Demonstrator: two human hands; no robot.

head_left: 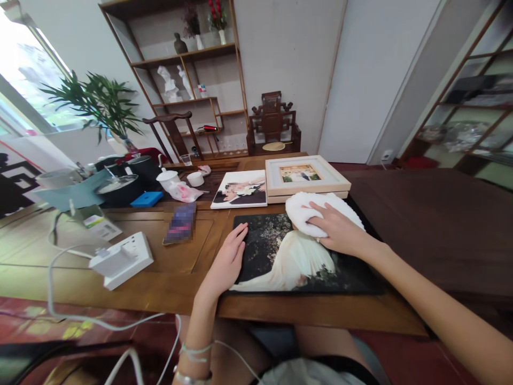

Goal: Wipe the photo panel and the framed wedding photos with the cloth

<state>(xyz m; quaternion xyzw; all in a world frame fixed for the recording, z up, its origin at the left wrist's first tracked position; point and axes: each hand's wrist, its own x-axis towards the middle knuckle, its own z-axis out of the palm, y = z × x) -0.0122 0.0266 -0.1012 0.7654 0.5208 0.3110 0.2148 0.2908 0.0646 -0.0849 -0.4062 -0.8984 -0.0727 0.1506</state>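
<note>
A large dark photo panel (264, 251) showing a white gown lies flat at the front edge of the wooden table (160, 278). My left hand (230, 256) rests on its left edge, fingers stretched out and nothing held. On the panel's upper right, my right hand (332, 224) presses a white cloth (300, 208), its fingers curled into the fabric. The cloth hides part of the picture. Just behind the panel are a framed photo (276, 187) in a pale wooden frame and a smaller photo panel (236, 199) with a white edge.
A white power strip (128, 262) with a plugged-in adapter and trailing cables sits at the left. Near it are a phone (180, 223), a blue box (146, 199), a white cup (167, 179) and a black pot (120, 190). A dark brown surface (433, 230) extends to the right.
</note>
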